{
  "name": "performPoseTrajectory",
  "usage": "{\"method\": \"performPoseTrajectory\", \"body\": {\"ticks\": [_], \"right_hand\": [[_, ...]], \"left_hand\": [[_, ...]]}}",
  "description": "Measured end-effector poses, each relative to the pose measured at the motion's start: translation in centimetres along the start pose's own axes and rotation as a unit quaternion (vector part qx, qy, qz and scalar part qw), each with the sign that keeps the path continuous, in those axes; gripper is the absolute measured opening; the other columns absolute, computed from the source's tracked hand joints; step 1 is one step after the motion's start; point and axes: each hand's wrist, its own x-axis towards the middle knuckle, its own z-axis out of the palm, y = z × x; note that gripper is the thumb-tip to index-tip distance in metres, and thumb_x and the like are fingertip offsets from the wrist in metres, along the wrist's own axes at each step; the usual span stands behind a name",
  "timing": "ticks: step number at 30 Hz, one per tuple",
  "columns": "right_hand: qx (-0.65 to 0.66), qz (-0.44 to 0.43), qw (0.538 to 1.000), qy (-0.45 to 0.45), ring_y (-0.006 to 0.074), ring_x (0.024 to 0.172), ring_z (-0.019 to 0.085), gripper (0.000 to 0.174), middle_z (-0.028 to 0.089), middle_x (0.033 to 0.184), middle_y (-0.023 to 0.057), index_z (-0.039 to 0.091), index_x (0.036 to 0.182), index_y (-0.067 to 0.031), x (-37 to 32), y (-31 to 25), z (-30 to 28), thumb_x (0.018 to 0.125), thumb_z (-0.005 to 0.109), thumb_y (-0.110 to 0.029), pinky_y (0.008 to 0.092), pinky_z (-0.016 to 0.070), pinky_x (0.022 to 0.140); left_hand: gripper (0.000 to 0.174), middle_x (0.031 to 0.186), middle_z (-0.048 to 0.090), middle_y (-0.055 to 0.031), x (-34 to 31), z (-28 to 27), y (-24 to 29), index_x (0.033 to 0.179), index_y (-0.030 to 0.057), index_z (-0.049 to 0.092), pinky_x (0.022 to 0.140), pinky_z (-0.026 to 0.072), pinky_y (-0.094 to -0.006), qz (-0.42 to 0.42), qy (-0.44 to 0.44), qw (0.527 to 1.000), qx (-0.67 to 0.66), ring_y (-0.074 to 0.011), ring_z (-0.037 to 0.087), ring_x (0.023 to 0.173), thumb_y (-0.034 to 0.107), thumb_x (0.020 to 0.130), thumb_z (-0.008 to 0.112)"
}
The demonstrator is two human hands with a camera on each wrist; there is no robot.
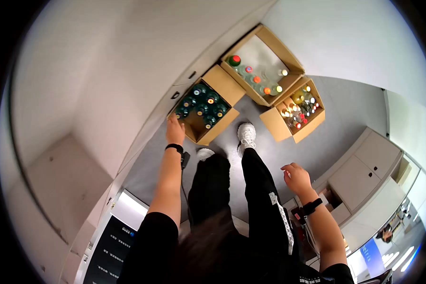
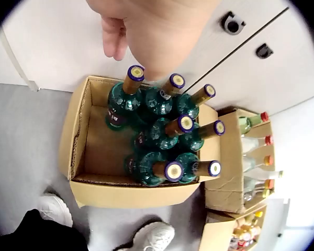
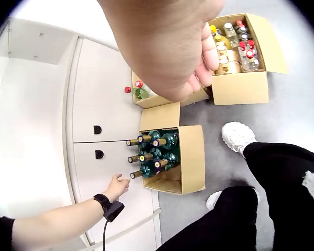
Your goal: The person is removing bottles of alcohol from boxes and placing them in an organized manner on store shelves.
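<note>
My left hand (image 1: 175, 131) is at the wall-side corner of a cardboard box (image 2: 131, 193) that holds several dark green bottles (image 1: 211, 101). In the right wrist view the left hand (image 3: 116, 187) is beside the neck of the end bottle (image 3: 136, 174), with a small gap between them. Its fingers (image 2: 114, 39) hang down near that bottle's cap (image 2: 136, 72) in the left wrist view, holding nothing. Brown cardboard shows at one end inside the box, where no bottle stands. My right hand (image 1: 298, 179) hangs in the air away from the boxes, empty, with fingers loosely bent.
A larger box (image 1: 288, 52) of clear bottles with coloured caps adjoins the green-bottle box. Beside it, a smaller box (image 3: 240, 89) holds several small bottles. White cabinets (image 3: 104, 94) with black handles line the wall. My white shoes (image 1: 246, 136) are on the grey floor (image 1: 341, 113) near the boxes.
</note>
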Motion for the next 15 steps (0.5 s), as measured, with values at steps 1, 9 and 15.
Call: {"method": "performPoseTrajectory", "body": {"ticks": [1, 9, 15], "right_hand": [[0.011, 0.013, 1.0, 0.002, 0.0318, 0.087, 0.066, 0.016, 0.067, 0.092, 0.0092, 0.072, 0.098, -0.0145, -1.5, -0.7, -0.6, 0.084, 0.063, -0.011, 0.0426, 0.0544, 0.075], [0.067, 0.012, 0.997, 0.032, 0.0312, 0.085, 0.066, 0.016, 0.067, 0.09, 0.0088, 0.071, 0.097, -0.014, 3.9, 1.2, 4.3, 0.086, 0.061, -0.01, 0.0422, 0.0543, 0.074], [0.088, -0.002, 0.995, 0.049, 0.0312, 0.083, 0.066, 0.016, 0.067, 0.089, 0.0086, 0.071, 0.097, -0.0137, 4.3, 0.6, 4.9, 0.087, 0.06, -0.01, 0.0424, 0.0545, 0.072]], "left_hand": [[0.063, 0.132, 0.055, -0.0254, 0.0, -0.6, -0.3, 0.141, 0.0016, 0.041, 0.101, 0.0482, -0.0464, 0.012, 0.002, 1.0, -0.018, -0.0403, 0.055, 0.121, 0.013, 0.087, 0.07], [0.042, 0.124, 0.058, -0.0252, 8.3, 3.7, -3.1, 0.138, 0.0063, 0.047, 0.09, 0.0532, -0.0493, 0.0, -0.011, 0.997, 0.079, -0.0432, 0.061, 0.109, 0.015, 0.097, 0.057], [0.026, 0.109, 0.062, -0.0241, 8.1, 3.7, -2.1, 0.121, 0.0058, 0.05, 0.078, 0.0542, -0.0517, -0.007, -0.041, 0.989, 0.14, -0.0424, 0.065, 0.096, 0.02, 0.1, 0.056]]}}
